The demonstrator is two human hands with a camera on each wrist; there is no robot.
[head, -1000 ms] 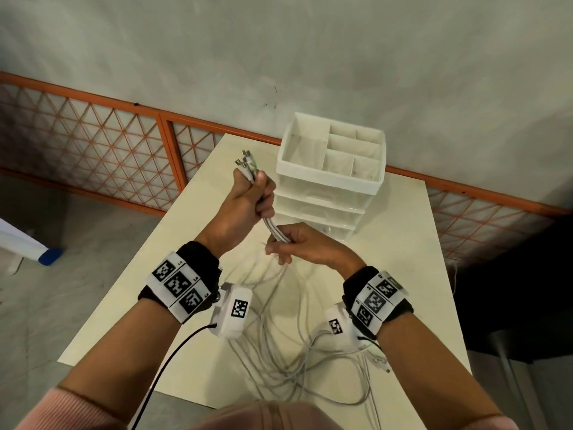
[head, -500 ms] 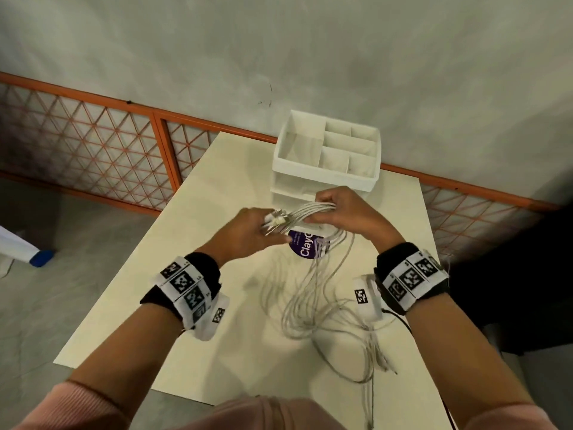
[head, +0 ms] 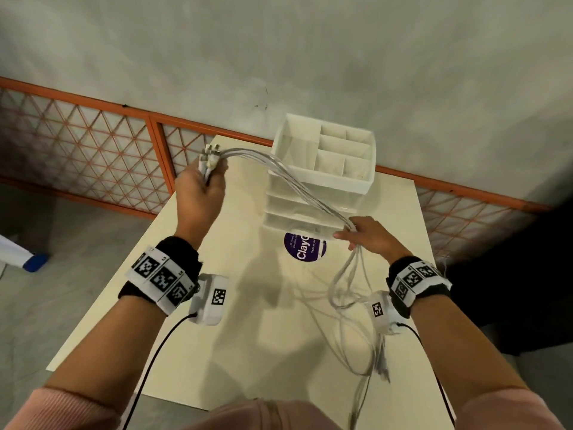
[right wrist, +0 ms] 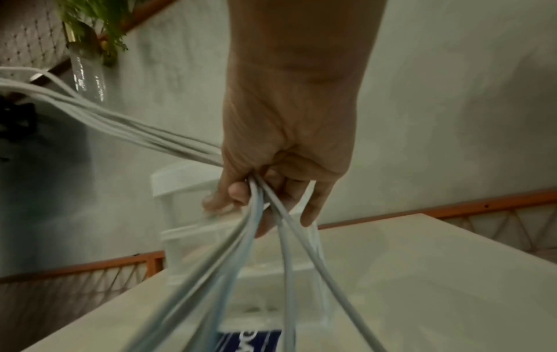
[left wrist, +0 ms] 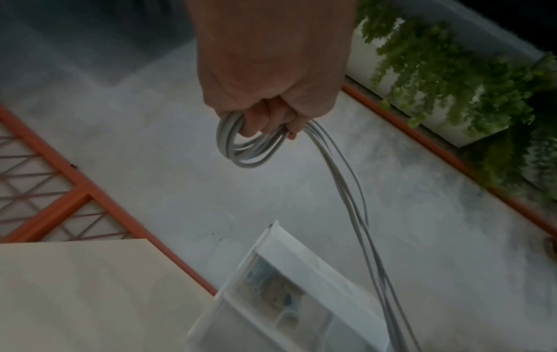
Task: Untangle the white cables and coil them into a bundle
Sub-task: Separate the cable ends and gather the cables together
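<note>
- Since half a second ago my hands have drawn apart: the left hand (head: 198, 187) has gone up and to the left with the plug ends, and the right hand (head: 370, 237) has slid down and to the right along the strands, so a stretch of cable now spans the gap where the two hands were nearly touching.
- Nearest me, the loose remainder of the white cables (head: 350, 293) lies in tangled loops on the cream counter (head: 248, 352), trailing off its near edge on the right.
- My right hand holds the strands gathered where they bend; in the right wrist view the fingers (right wrist: 238, 193) are curled round several cables (right wrist: 256, 214) that drop toward the counter, while others run off to the left.
- A round purple sticker (head: 305, 251) sits on the counter between the hands, just in front of the organizer.
- My left hand is closed round the other end of the bundle, raised above the counter's far left corner, with the metal connectors (head: 210, 150) sticking out above the fist. In the left wrist view a small coil (left wrist: 250, 143) is wrapped round the fingers.
- From there the cables arch across the front of the white drawer organizer (head: 325, 159), whose open top is split into compartments.
- Beyond the counter runs an orange lattice railing (head: 93, 144) against a grey wall (head: 279, 57).
</note>
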